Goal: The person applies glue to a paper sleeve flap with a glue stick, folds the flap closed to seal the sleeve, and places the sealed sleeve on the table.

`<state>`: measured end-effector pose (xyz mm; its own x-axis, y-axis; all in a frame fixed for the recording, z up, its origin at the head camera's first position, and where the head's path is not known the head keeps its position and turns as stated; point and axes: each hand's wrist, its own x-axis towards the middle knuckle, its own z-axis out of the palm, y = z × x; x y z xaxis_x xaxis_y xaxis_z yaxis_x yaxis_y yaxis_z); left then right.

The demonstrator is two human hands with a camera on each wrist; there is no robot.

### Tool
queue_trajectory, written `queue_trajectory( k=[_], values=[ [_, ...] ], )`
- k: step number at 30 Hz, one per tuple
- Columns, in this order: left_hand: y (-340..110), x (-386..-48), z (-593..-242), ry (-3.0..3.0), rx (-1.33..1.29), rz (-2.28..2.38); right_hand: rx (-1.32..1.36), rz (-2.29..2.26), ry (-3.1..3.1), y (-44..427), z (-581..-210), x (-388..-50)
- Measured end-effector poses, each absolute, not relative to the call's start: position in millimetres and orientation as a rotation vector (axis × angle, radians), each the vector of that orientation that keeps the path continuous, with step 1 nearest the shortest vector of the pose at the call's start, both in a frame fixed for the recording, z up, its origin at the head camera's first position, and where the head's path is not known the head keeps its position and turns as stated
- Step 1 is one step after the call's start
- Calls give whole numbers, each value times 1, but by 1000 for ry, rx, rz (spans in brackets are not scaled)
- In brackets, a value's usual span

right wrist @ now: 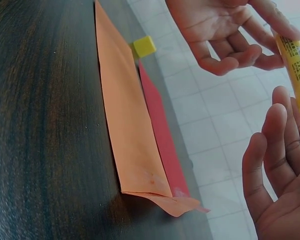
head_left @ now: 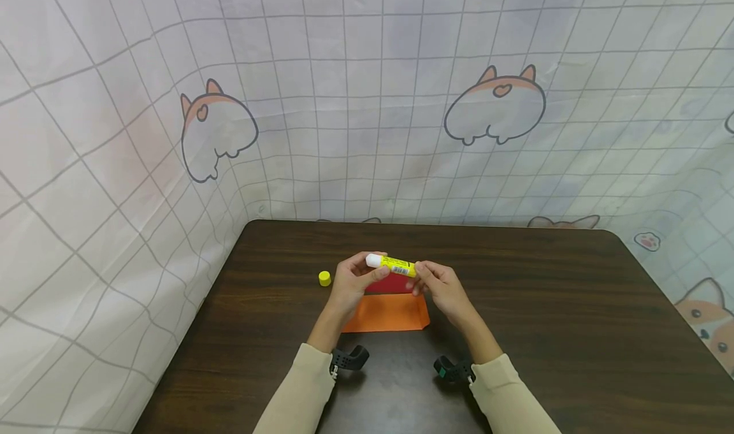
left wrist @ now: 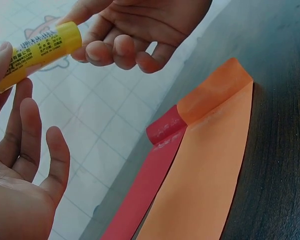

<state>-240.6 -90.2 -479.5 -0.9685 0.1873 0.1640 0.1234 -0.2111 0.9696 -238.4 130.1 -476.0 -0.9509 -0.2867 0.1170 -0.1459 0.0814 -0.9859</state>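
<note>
A white cloth [head_left: 395, 122] with grid lines and cartoon dogs hangs beyond both hands. The dark wooden table [head_left: 573, 319] spreads beneath them. Pale sleeves [head_left: 301, 392] cover the forearms behind the hands. On the table, below and between the hands, lies an orange paper [head_left: 387, 314]; a red paper [head_left: 387, 285] runs along its far side, partly hidden behind the fingers. At the end nearer the right hand both papers have a bent-up flap, with pale smears by the crease.

The left hand [head_left: 346, 289] grasps the glue stick between thumb and fingers, near its white end. The right hand [head_left: 444, 287] pinches the yellow end between thumb and finger, its other fingers loosely bent. Behind each hand, a black band [head_left: 350, 358] circles the wrist. The glue stick [head_left: 395, 266] spans from hand to hand above the papers, tilted slightly down toward the right hand. Its yellow cap [head_left: 324, 278] sits on the table, just left of the left hand.
</note>
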Motion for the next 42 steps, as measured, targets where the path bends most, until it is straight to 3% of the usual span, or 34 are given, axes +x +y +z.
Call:
queue_trajectory(
  k=[42],
  values=[
    [-88,-239,-480,2006,285,2401,-564,-2098,2200,133,-480,-236]
  ],
)
